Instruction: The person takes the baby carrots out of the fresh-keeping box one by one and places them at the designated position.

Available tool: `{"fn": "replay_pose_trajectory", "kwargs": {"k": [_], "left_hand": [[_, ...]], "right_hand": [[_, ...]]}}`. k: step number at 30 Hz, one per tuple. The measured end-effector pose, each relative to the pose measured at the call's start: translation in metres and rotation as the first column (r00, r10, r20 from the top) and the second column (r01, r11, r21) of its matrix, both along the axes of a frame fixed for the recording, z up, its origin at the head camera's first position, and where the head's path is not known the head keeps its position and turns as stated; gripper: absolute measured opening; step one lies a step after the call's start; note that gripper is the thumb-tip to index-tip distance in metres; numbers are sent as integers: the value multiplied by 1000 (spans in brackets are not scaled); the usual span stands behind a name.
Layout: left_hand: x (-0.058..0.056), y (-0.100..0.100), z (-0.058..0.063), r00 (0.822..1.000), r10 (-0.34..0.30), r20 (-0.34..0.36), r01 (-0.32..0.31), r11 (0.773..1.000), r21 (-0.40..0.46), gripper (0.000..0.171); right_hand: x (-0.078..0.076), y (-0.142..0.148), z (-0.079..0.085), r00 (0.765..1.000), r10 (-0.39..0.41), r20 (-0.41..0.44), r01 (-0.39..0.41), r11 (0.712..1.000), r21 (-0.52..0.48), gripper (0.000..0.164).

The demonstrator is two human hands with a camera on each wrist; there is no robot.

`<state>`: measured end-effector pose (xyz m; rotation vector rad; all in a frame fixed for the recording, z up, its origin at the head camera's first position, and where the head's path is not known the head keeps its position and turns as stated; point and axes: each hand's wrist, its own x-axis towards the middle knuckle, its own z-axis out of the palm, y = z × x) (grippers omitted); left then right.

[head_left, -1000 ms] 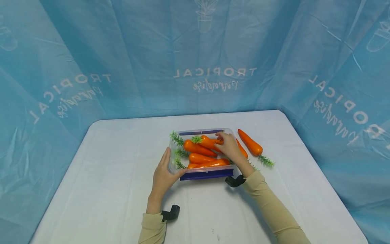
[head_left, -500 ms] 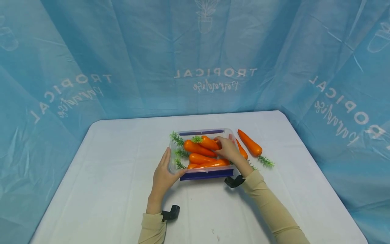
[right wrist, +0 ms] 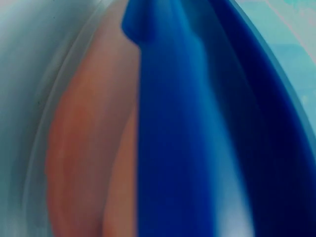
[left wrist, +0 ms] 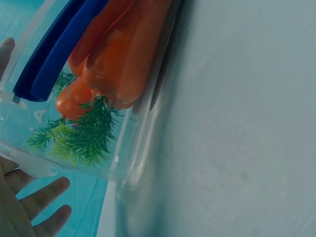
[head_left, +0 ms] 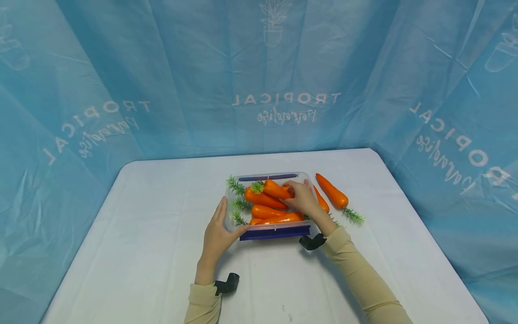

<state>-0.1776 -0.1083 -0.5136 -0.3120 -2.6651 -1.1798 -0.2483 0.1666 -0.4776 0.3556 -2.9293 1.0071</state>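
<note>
A clear plastic container (head_left: pixel 313 180) with blue clip flaps holds several orange carrots with green tops. My left hand (head_left: pixel 216 231) rests against its near left corner, fingers straight along the left wall and thumb at the front rim. In the left wrist view, spread fingers (left wrist: pixel 44 197) show beside the clear wall. Inside the container, my right hand (head_left: pixel 303 197) pinches the narrow end of the uppermost carrot (head_left: pixel 276 189), whose green top points left. Its fingertips are partly hidden. The right wrist view is blurred, filled by a blue flap (right wrist: pixel 173 138) and carrots behind the wall.
To the right of the container lies a loose carrot (head_left: pixel 332 191) on the white table (head_left: pixel 162 252). Another carrot (head_left: pixel 321 200) lies close to the container's right wall, partly behind the right hand. Blue printed curtains (head_left: pixel 194 90) stand around the table's back and sides.
My right hand's fingers have drawn in on the upper carrot's narrow end. That carrot has shifted slightly left and turned a little. The left hand and container stay in place.
</note>
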Motion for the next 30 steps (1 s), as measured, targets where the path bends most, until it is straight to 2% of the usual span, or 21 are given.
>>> {"fn": "replay_pose_trajectory", "kwargs": {"k": [4,10,14,19,25,30], "left_hand": [[1,-1,0,1000,-2,4,2,1000,-6,106],[1,0,0,1000,-1,8,1,1000,-6,106],[1,0,0,1000,1,11,-1,1000,1,107],[0,0,0,1000,6,5,-6,1000,-4,107],[0,0,1,1000,2,3,-2,1000,4,106],[-1,1,-1,1000,5,11,-5,1000,-3,106]], "right_hand": [[2,-1,1,999,9,-42,-10,999,-35,42],[6,1,7,989,-15,-146,-10,986,-166,40],[11,4,15,975,-57,-214,4,970,-241,37],[16,13,27,959,-121,-254,34,946,-323,36],[11,36,28,931,-258,-258,138,904,-404,34],[10,57,21,889,-381,-255,256,875,-412,34]]}}
